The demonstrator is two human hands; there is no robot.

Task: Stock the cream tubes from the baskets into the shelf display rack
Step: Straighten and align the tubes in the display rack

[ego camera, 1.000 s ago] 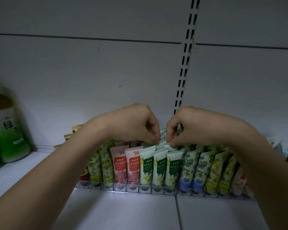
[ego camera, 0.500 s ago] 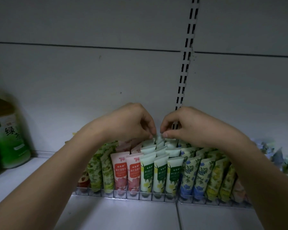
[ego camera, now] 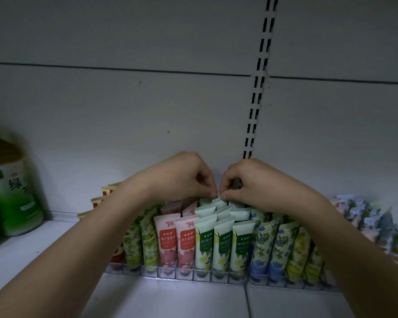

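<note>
We see our left hand (ego camera: 184, 177) and right hand (ego camera: 251, 182) meeting over the rear of the display rack (ego camera: 193, 275); each grip pinches the top edge of one pale green cream tube (ego camera: 213, 200) in the back row; a green tea bottle (ego camera: 9, 187) stands far left on the shelf (ego camera: 170, 299).

**Cream tubes standing in the clear rack**

The cream tubes stand cap-down, crimped ends up, in a clear display rack (ego camera: 207, 275) with narrow slots, set on the shelf against the back wall. From left to right the near row runs green leaf-print tubes (ego camera: 149, 244), pink floral tubes (ego camera: 167, 242), white tubes with dark green labels (ego camera: 223, 244), blue floral tubes (ego camera: 261, 249) and yellow-green tubes (ego camera: 300, 253). Rows stack behind, leaning slightly back. A far-row pale tube (ego camera: 218, 203) has its crimped top pinched from both sides.
</note>
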